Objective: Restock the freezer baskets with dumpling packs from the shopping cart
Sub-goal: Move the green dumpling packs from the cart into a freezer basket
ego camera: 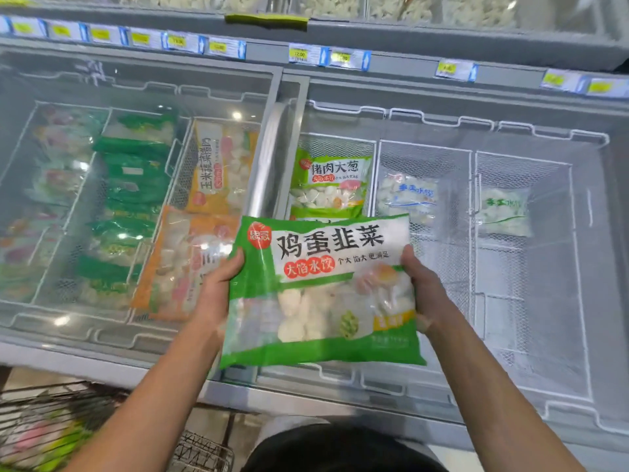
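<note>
I hold a green and white dumpling pack (323, 291) flat above the open right half of the chest freezer. My left hand (223, 284) grips its left edge, thumb on top. My right hand (423, 287) grips its right edge the same way. Just behind the pack, a similar green pack (328, 183) lies in the leftmost wire basket (374, 155) of the right section. The shopping cart (44, 424) shows at the bottom left with more packs inside.
Two wire baskets to the right hold one pale pack each: a blue-lettered one (408, 197) and a green-lettered one (503, 211). The left freezer section lies under a sliding glass lid (143, 97), full of green and orange packs. Price tags (306, 54) line the back rail.
</note>
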